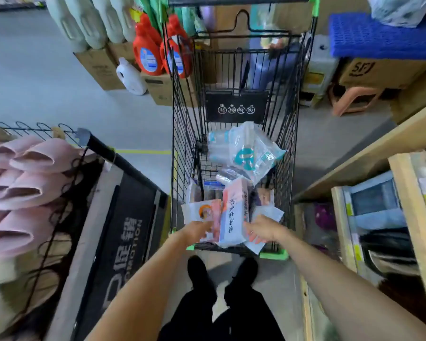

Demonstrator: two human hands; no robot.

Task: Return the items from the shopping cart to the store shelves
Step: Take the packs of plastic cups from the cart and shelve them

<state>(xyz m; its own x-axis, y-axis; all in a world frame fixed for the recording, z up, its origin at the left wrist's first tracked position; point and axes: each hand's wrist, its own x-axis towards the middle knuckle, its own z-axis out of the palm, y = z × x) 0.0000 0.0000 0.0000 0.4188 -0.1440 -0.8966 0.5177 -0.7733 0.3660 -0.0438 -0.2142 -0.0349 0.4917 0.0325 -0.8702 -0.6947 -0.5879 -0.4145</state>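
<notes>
I have both hands at the near end of the shopping cart (182, 134). The white-and-pink pack (233, 212) stands between them, long axis pointing away from me. My left hand (199, 232) pinches the orange-printed pack (202, 212); my right hand (263, 230) cups the tall pack's side, fingers (252, 238) loosely spread.

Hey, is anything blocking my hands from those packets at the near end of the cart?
Nothing visible. The left hand and right hand are already over the cart's near rim and on the white tissue pack. It lies on top of the pile, with no other item over it.
</notes>
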